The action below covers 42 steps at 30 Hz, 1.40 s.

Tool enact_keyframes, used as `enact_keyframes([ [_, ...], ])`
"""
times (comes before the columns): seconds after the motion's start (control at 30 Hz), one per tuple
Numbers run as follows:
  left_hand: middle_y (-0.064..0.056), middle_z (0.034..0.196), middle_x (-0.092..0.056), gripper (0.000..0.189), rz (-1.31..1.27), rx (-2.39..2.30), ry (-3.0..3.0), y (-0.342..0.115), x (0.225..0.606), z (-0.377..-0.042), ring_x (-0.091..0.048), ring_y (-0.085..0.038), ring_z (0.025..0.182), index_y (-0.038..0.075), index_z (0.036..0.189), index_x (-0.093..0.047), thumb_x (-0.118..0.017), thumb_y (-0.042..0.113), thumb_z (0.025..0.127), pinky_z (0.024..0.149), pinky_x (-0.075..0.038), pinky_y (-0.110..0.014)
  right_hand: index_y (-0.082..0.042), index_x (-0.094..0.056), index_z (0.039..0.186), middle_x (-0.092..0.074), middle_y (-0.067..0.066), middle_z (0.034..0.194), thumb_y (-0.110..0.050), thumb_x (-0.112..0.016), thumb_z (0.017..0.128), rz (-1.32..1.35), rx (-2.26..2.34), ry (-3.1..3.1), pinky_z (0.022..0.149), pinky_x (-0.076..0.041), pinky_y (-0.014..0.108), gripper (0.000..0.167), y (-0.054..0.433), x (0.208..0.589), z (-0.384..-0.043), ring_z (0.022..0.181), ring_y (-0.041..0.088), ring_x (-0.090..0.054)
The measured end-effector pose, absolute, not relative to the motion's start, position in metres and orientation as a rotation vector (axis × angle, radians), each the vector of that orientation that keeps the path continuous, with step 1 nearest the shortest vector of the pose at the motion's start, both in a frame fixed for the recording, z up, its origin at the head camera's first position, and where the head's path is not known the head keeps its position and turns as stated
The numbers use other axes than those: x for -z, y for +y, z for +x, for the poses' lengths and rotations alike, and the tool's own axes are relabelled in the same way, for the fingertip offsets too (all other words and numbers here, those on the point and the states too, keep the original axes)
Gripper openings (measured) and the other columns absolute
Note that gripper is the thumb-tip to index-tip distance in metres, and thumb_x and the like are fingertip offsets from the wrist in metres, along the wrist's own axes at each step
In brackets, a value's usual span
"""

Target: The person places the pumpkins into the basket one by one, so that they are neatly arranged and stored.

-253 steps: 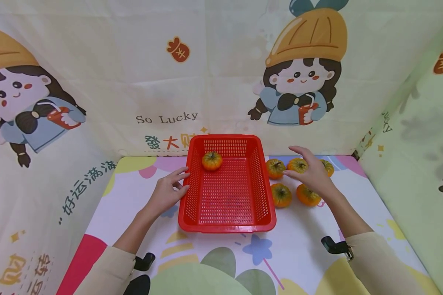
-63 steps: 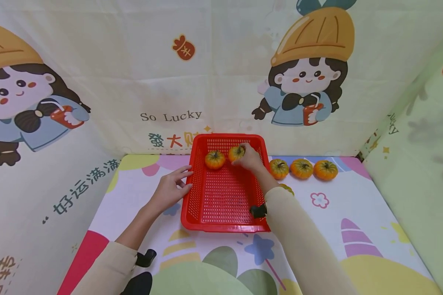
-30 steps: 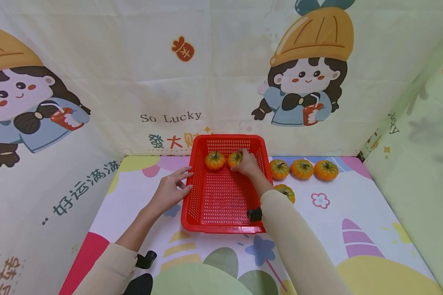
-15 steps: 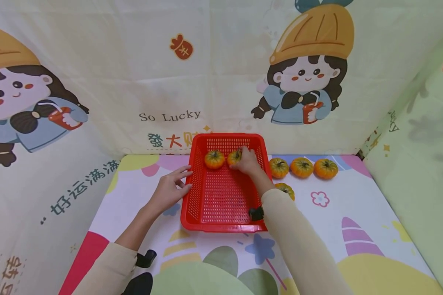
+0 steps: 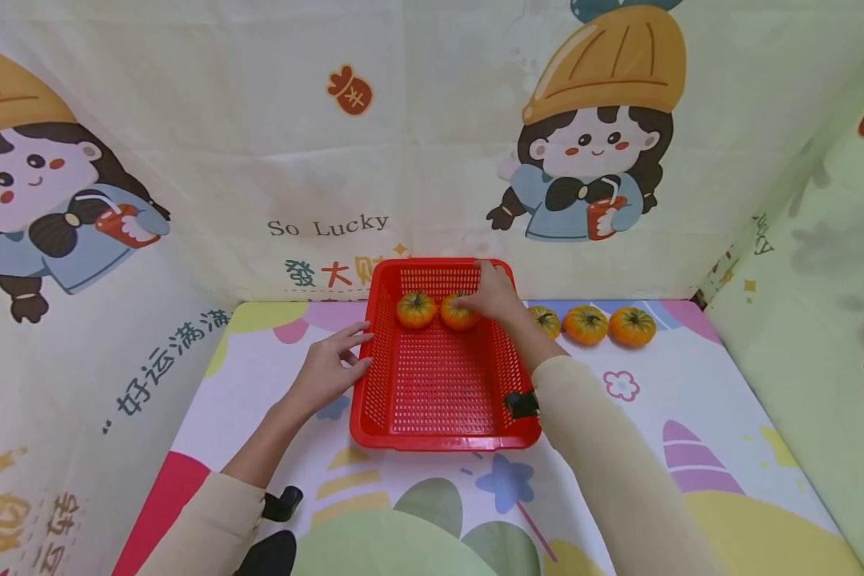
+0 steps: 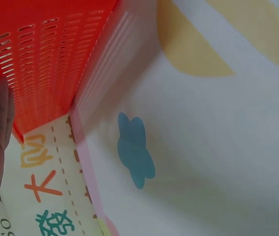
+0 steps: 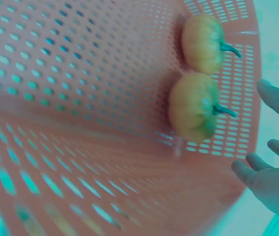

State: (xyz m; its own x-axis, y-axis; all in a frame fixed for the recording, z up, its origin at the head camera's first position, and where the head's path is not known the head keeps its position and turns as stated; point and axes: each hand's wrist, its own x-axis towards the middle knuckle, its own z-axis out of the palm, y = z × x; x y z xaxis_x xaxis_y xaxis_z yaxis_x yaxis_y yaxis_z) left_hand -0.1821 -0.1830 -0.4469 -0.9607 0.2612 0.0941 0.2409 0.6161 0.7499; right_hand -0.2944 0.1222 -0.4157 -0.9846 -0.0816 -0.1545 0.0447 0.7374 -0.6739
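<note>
A red perforated plastic basket (image 5: 442, 384) stands on the table, with two small orange-green pumpkins side by side at its far end: a left pumpkin (image 5: 416, 310) and a right pumpkin (image 5: 458, 312). My right hand (image 5: 497, 294) is over the basket's far right corner, beside the right pumpkin. In the right wrist view its fingers (image 7: 277, 101) are spread and apart from that pumpkin (image 7: 193, 107), holding nothing. My left hand (image 5: 329, 364) rests its extended fingers against the basket's left side. The left wrist view shows those fingers (image 6: 0, 110) along the red wall (image 6: 46, 54).
Right of the basket, three more pumpkins line the table's back: one partly behind the right arm (image 5: 547, 320), a middle pumpkin (image 5: 586, 325) and an outer pumpkin (image 5: 633, 326). A printed cloth wall (image 5: 432, 192) rises behind the table (image 5: 648, 440).
A second pumpkin has been carried from the right into the basket, set beside the first and let go. My right hand has just lifted up and right off it. The left hand stays put.
</note>
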Motion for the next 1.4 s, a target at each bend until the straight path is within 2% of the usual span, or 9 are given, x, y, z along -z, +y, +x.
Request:
enact_keyframes([
  [0.17,-0.007,0.155,-0.054,0.049,0.430,-1.293,2.801,-0.183,0.446,-0.182,-0.068,-0.018,0.080,0.003,0.139,-0.064,-0.075,0.012,0.092,0.065,-0.059,-0.023,-0.004,-0.030,0.158,-0.043,0.021,0.153,-0.028,-0.083,0.087,-0.104,1.113,2.769,0.116,-0.044,0.052,0.092,0.131,0.397,-0.292,0.137,0.036,-0.045],
  [0.47,-0.007,0.155,-0.054,0.049,0.440,-1.296,2.797,-0.184,0.447,-0.182,-0.068,-0.017,0.080,0.003,0.139,-0.065,-0.075,0.012,0.092,0.065,-0.059,-0.023,-0.013,-0.033,0.159,-0.044,0.017,0.157,-0.030,-0.083,0.088,-0.178,1.214,2.770,0.104,-0.053,0.055,0.089,0.159,0.376,-0.269,0.140,0.037,-0.048],
  [0.67,-0.008,0.156,-0.053,0.049,0.439,-1.277,2.817,-0.185,0.447,-0.182,-0.068,-0.016,0.081,0.004,0.139,-0.064,-0.075,0.013,0.092,0.067,-0.059,-0.023,-0.014,-0.036,0.158,-0.044,0.014,0.160,-0.028,-0.082,0.087,-0.273,1.249,2.797,0.110,-0.048,0.057,0.086,0.184,0.377,-0.245,0.145,0.038,-0.044],
  [0.83,-0.007,0.156,-0.053,0.049,0.436,-1.296,2.805,-0.185,0.448,-0.182,-0.068,-0.016,0.081,0.004,0.139,-0.064,-0.075,0.013,0.093,0.067,-0.060,-0.023,-0.017,-0.039,0.158,-0.043,0.009,0.162,-0.027,-0.083,0.087,-0.337,1.299,2.778,0.116,-0.042,0.056,0.084,0.210,0.386,-0.226,0.147,0.034,-0.043],
  [0.97,-0.007,0.155,-0.054,0.049,0.439,-1.319,2.791,-0.184,0.448,-0.182,-0.068,-0.017,0.081,0.003,0.139,-0.064,-0.075,0.013,0.093,0.066,-0.059,-0.023,-0.019,-0.039,0.158,-0.042,0.009,0.163,-0.029,-0.082,0.088,-0.367,1.331,2.753,0.113,-0.043,0.059,0.083,0.232,0.396,-0.210,0.148,0.035,-0.041],
  [1.1,-0.006,0.155,-0.054,0.048,0.437,-1.329,2.791,-0.184,0.449,-0.183,-0.068,-0.018,0.081,0.003,0.139,-0.065,-0.075,0.012,0.092,0.066,-0.059,-0.023,-0.019,-0.041,0.158,-0.043,0.011,0.161,-0.032,-0.080,0.090,-0.412,1.325,2.763,0.112,-0.043,0.060,0.080,0.250,0.407,-0.195,0.147,0.037,-0.041],
  [1.23,-0.007,0.155,-0.054,0.048,0.439,-1.323,2.800,-0.184,0.449,-0.182,-0.068,-0.018,0.080,0.003,0.138,-0.065,-0.075,0.012,0.092,0.066,-0.059,-0.023,-0.017,-0.044,0.156,-0.047,0.014,0.158,-0.028,-0.081,0.090,-0.444,1.341,2.751,0.110,-0.045,0.060,0.077,0.262,0.421,-0.183,0.146,0.040,-0.043],
  [1.4,-0.007,0.155,-0.054,0.048,0.438,-1.337,2.790,-0.184,0.450,-0.181,-0.068,-0.018,0.080,0.003,0.139,-0.065,-0.075,0.012,0.093,0.067,-0.059,-0.023,-0.011,-0.042,0.157,-0.044,0.020,0.158,-0.024,-0.084,0.087,-0.456,1.312,2.721,0.109,-0.043,0.065,0.083,0.272,0.445,-0.172,0.145,0.047,-0.041],
])
